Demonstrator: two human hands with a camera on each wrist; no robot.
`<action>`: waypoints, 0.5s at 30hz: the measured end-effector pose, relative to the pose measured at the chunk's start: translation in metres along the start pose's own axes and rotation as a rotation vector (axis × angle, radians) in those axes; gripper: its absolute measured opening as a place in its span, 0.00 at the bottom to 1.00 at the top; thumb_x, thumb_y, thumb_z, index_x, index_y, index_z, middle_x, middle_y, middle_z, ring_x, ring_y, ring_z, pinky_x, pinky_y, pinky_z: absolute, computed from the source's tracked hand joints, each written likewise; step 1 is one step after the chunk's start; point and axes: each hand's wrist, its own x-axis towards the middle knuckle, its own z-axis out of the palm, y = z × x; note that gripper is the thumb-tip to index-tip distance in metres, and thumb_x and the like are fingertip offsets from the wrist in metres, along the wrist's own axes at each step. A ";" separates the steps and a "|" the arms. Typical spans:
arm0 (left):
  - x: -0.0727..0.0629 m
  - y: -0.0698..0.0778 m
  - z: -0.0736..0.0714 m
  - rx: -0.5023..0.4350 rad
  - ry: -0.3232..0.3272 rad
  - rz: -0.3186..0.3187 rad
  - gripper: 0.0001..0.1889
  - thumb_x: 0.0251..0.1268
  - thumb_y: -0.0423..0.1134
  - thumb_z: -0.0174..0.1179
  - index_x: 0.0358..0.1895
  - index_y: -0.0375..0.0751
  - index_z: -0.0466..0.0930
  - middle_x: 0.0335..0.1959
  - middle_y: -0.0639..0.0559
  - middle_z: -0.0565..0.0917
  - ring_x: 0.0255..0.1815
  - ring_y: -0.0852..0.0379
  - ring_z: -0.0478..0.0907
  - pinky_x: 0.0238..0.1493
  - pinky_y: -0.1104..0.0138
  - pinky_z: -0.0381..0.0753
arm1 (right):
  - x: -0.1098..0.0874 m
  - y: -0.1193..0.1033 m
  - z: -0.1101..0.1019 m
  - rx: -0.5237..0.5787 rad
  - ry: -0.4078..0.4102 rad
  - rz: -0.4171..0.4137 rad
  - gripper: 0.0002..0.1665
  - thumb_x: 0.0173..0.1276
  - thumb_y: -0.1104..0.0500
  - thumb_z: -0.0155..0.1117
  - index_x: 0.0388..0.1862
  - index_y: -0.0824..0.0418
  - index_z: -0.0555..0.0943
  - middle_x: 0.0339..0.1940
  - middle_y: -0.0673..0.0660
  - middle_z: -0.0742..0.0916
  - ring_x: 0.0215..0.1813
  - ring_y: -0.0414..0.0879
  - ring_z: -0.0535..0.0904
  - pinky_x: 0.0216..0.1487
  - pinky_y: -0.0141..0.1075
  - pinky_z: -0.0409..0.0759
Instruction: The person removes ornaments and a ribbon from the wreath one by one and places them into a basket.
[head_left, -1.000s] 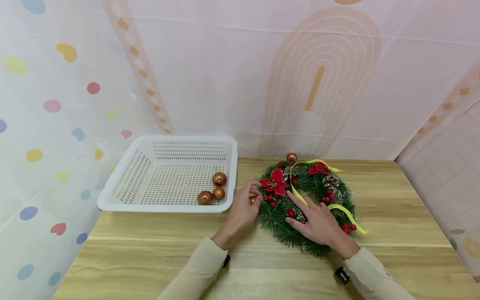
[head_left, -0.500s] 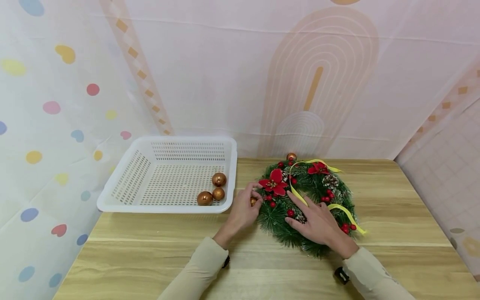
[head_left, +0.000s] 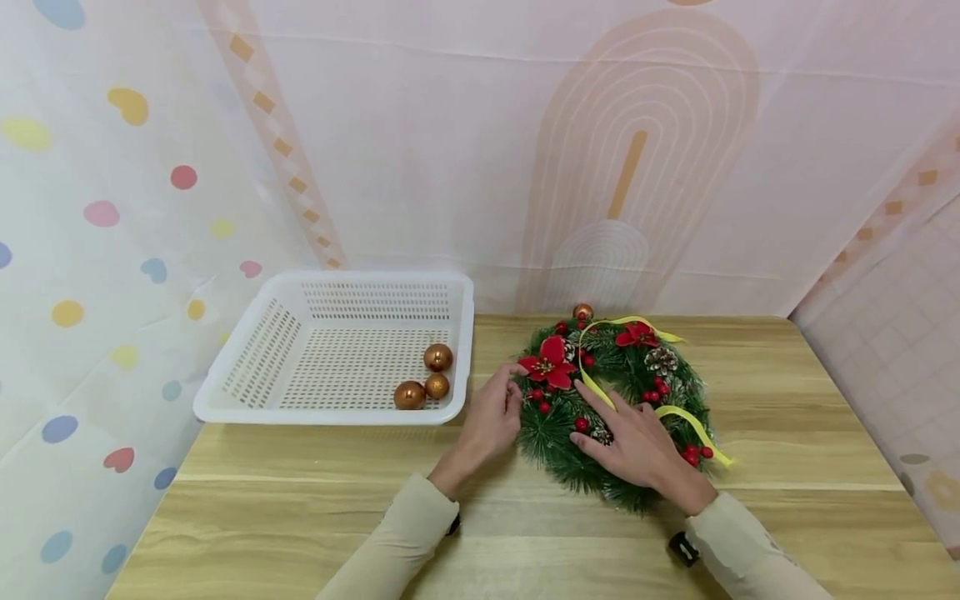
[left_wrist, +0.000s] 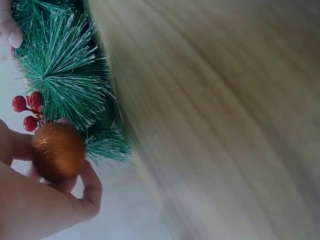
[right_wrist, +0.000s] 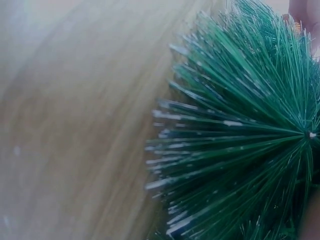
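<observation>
A green Christmas wreath (head_left: pixel 555 454) with red berries, pine cones and red poinsettias (head_left: pixel 550 365) lies on the table. At its left edge my left hand (head_left: pixel 489 421) holds a copper Christmas bauble (left_wrist: pixel 59 152), fingers curled around it beside the berries and needles; in the head view the hand hides this bauble. My right hand (head_left: pixel 633 442) rests palm down on the wreath's lower part, with index finger and thumb extended. The index finger lies by a yellow ribbon (head_left: pixel 596 392) that trails over the wreath. Green needles (right_wrist: pixel 240 130) fill much of the right wrist view.
A white plastic basket (head_left: pixel 330 416) stands left of the wreath, with copper baubles (head_left: pixel 410 395) in its right front corner. Another copper bauble (head_left: pixel 582 312) sits at the wreath's far edge. The wooden table (head_left: pixel 300 508) ends at a fabric backdrop (head_left: pixel 420 167).
The left hand has turned slightly, and its bauble, visible between the fingers earlier, is now hidden in the head view. The right hand and wreath stay put.
</observation>
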 end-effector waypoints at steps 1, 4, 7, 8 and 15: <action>0.000 0.001 0.000 -0.006 -0.004 -0.006 0.18 0.68 0.23 0.50 0.58 0.40 0.72 0.30 0.50 0.78 0.24 0.63 0.69 0.29 0.69 0.73 | 0.000 0.000 0.000 0.003 -0.001 0.001 0.44 0.69 0.30 0.54 0.80 0.41 0.57 0.68 0.67 0.76 0.50 0.63 0.83 0.53 0.59 0.71; 0.000 0.004 0.000 0.005 -0.008 -0.008 0.18 0.69 0.23 0.49 0.59 0.40 0.72 0.29 0.52 0.77 0.24 0.63 0.69 0.28 0.70 0.74 | 0.000 0.000 -0.001 0.012 -0.007 0.007 0.44 0.69 0.30 0.54 0.80 0.41 0.57 0.69 0.67 0.75 0.52 0.65 0.82 0.56 0.62 0.70; 0.000 0.005 0.000 0.026 -0.001 0.001 0.18 0.69 0.25 0.50 0.60 0.41 0.72 0.29 0.54 0.76 0.24 0.63 0.69 0.27 0.70 0.72 | 0.000 0.000 -0.001 0.009 -0.010 0.007 0.44 0.69 0.30 0.54 0.80 0.41 0.57 0.69 0.67 0.75 0.53 0.65 0.81 0.55 0.62 0.70; 0.000 0.006 0.000 0.034 0.004 0.007 0.18 0.69 0.25 0.50 0.59 0.41 0.72 0.29 0.54 0.76 0.24 0.63 0.69 0.26 0.70 0.72 | 0.000 0.000 -0.001 0.009 -0.011 0.006 0.44 0.69 0.30 0.54 0.80 0.41 0.58 0.69 0.67 0.75 0.52 0.65 0.82 0.54 0.61 0.70; 0.000 0.009 -0.001 0.083 0.016 0.033 0.18 0.69 0.25 0.50 0.60 0.40 0.72 0.29 0.54 0.75 0.24 0.63 0.69 0.25 0.70 0.72 | 0.000 -0.001 0.000 0.008 -0.003 0.001 0.44 0.69 0.30 0.55 0.79 0.42 0.59 0.68 0.66 0.76 0.50 0.64 0.82 0.54 0.60 0.72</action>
